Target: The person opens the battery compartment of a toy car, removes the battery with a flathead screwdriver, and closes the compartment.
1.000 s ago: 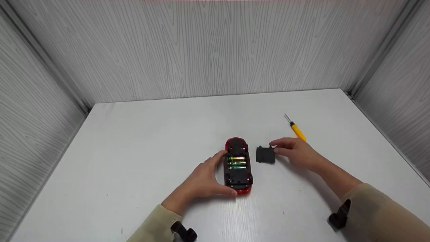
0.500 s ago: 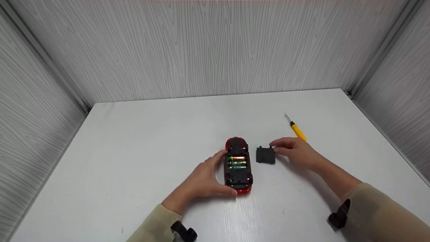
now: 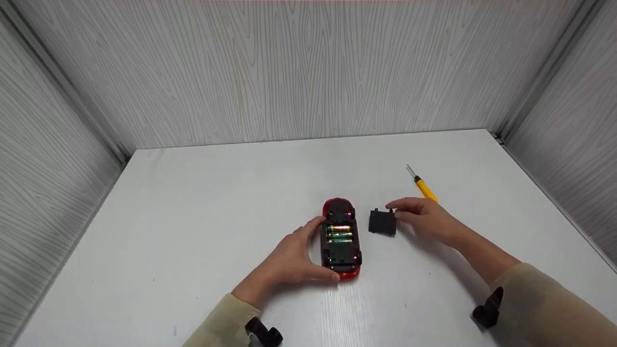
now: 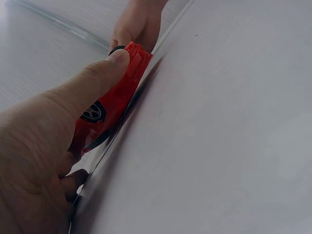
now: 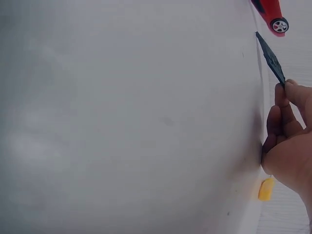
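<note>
A red toy car (image 3: 342,255) lies upside down on the white table, its dark underside facing up. Several green and gold batteries (image 3: 340,234) sit side by side in its open battery compartment. My left hand (image 3: 289,255) grips the car from the left, thumb at the near end and fingers along the side; the left wrist view shows the thumb pressed on the red body (image 4: 119,97). To the right of the car, my right hand (image 3: 429,219) pinches a dark battery cover (image 3: 382,222) by its right edge. In the right wrist view the cover (image 5: 271,59) is seen nearly edge-on between thumb and fingers.
A screwdriver (image 3: 425,188) with a yellow handle lies on the table (image 3: 217,202) just beyond my right hand, its metal tip pointing away. Grey wood-grain panels (image 3: 308,72) stand at the back and both sides of the table.
Both hands keep their holds on the car and the battery cover. The cover has shifted very slightly to the right, and the view has moved a touch.
</note>
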Available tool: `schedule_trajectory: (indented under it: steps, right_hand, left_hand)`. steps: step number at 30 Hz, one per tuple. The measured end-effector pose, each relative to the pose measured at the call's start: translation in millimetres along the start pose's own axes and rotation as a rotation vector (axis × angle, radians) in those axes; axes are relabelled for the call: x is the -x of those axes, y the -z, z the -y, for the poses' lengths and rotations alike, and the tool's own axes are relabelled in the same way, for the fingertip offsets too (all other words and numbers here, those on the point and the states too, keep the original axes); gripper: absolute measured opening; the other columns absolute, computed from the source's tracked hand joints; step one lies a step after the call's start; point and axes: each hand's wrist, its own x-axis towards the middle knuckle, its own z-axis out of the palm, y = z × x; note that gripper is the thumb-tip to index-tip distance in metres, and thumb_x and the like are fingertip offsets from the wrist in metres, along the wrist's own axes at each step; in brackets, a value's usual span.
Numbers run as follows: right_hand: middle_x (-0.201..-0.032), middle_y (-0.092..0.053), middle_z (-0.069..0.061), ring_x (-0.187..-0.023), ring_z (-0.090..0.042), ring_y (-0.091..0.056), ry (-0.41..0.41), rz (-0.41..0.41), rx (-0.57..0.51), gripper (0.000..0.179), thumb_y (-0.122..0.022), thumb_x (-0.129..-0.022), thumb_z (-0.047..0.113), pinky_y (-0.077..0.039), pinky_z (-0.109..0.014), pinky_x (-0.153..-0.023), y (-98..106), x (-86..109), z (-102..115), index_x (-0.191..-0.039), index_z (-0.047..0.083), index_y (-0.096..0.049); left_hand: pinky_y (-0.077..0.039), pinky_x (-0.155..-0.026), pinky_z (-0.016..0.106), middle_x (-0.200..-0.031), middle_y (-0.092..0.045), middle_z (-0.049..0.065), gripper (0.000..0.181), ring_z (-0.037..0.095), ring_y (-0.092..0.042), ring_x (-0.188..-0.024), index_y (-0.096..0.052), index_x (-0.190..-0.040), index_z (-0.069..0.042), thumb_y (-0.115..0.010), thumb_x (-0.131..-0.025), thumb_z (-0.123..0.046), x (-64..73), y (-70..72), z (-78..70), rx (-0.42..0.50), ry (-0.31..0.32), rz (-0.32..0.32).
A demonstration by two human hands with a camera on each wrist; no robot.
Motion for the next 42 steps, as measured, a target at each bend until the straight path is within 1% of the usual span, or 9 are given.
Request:
schedule_trajectory:
  steps: [5, 9, 12, 16, 22, 29, 33, 36, 42]
  right_hand:
    - [-0.116, -0.074, -0.011, -0.103, -0.016, -0.065, 0.001, -0.027, -0.04, 0.033, -0.068, -0.105, 0.014, -0.05, -0.021, -0.088, 1.1, -1.9, 0.2, -0.136, 0.005, -0.07]
    - [-0.108, -0.075, -0.013, -0.099, -0.016, -0.068, 0.012, -0.069, -0.056, 0.033, -0.07, -0.104, 0.012, -0.051, -0.022, -0.085, 0.7, -3.9, 1.9, -0.135, 0.002, -0.07]
    - [-0.107, -0.076, -0.014, -0.098, -0.016, -0.068, 0.009, -0.103, -0.055, 0.033, -0.071, -0.103, 0.011, -0.051, -0.022, -0.083, 0.3, -6.3, 2.5, -0.134, 0.001, -0.069]
    - [-0.107, -0.077, -0.013, -0.097, -0.014, -0.067, -0.027, -0.127, -0.046, 0.034, -0.074, -0.101, 0.013, -0.049, -0.021, -0.082, -1.4, -9.9, 2.7, -0.132, 0.002, -0.07]
    - [-0.106, -0.078, -0.011, -0.094, -0.016, -0.063, -0.064, -0.126, -0.008, 0.034, -0.076, -0.1, 0.018, -0.046, -0.022, -0.076, -5.7, -11.9, 4.1, -0.131, 0.005, -0.072]
    - [-0.096, -0.074, -0.008, -0.08, -0.015, -0.055, -0.081, -0.126, 0.031, 0.03, -0.078, -0.099, 0.02, -0.041, -0.022, -0.065, -8.2, -12.1, 4.5, -0.126, 0.009, -0.074]
    - [-0.093, -0.073, -0.005, -0.078, -0.016, -0.054, -0.094, -0.136, 0.074, 0.028, -0.078, -0.098, 0.02, -0.041, -0.023, -0.064, -8.1, -11.8, 4.9, -0.124, 0.011, -0.075]
    - [-0.095, -0.074, -0.005, -0.081, -0.018, -0.055, -0.102, -0.137, 0.105, 0.027, -0.077, -0.099, 0.019, -0.042, -0.023, -0.064, -7.6, -11.1, 5.6, -0.124, 0.011, -0.076]
    - [-0.098, -0.075, -0.006, -0.08, -0.019, -0.056, -0.102, -0.14, 0.129, 0.028, -0.075, -0.099, 0.017, -0.043, -0.024, -0.063, -4.2, -7.8, 7.9, -0.125, 0.009, -0.075]
  left_hand:
    - [-0.034, -0.122, 0.046, -0.161, -0.048, 0.003, 0.128, 0.022, -0.042, -0.149, -0.036, -0.165, -0.024, -0.099, -0.059, -0.059, -2.1, -0.5, 1.6, 0.006, -0.014, -0.005]
    - [-0.034, -0.122, 0.046, -0.161, -0.048, 0.003, 0.129, 0.022, -0.042, -0.149, -0.036, -0.165, -0.024, -0.099, -0.059, -0.059, -3.4, -0.9, 2.5, 0.007, -0.013, -0.005]
    - [-0.034, -0.122, 0.047, -0.161, -0.048, 0.003, 0.129, 0.022, -0.042, -0.149, -0.035, -0.165, -0.024, -0.099, -0.059, -0.06, -3.8, -0.7, 2.3, 0.003, -0.01, -0.006]
    - [-0.034, -0.122, 0.047, -0.162, -0.047, 0.003, 0.13, 0.023, -0.041, -0.15, -0.035, -0.165, -0.025, -0.099, -0.059, -0.061, -3.8, -0.2, 2.0, -0.006, -0.002, -0.005]
    - [-0.033, -0.123, 0.047, -0.163, -0.045, 0.002, 0.13, 0.022, -0.039, -0.151, -0.034, -0.166, -0.027, -0.1, -0.059, -0.059, -3.2, 0.4, 3.0, -0.001, 0.014, -0.003]
    - [-0.034, -0.122, 0.046, -0.161, -0.048, 0.002, 0.128, 0.021, -0.042, -0.149, -0.036, -0.165, -0.026, -0.099, -0.059, -0.059, -1.9, 1.8, 2.9, 0.007, -0.006, -0.01]
    - [-0.035, -0.122, 0.047, -0.161, -0.048, 0.003, 0.129, 0.022, -0.042, -0.149, -0.035, -0.165, -0.026, -0.099, -0.059, -0.061, -2.0, 1.9, 2.4, 0.003, -0.006, -0.01]
    - [-0.035, -0.122, 0.048, -0.161, -0.047, 0.004, 0.129, 0.023, -0.042, -0.149, -0.035, -0.165, -0.027, -0.099, -0.059, -0.061, -2.0, 1.7, 1.8, 0.004, 0.0, -0.007]
    - [-0.034, -0.122, 0.049, -0.163, -0.046, 0.004, 0.129, 0.024, -0.041, -0.15, -0.034, -0.166, -0.027, -0.099, -0.059, -0.062, -2.8, 0.4, 1.3, 0.006, 0.004, -0.003]
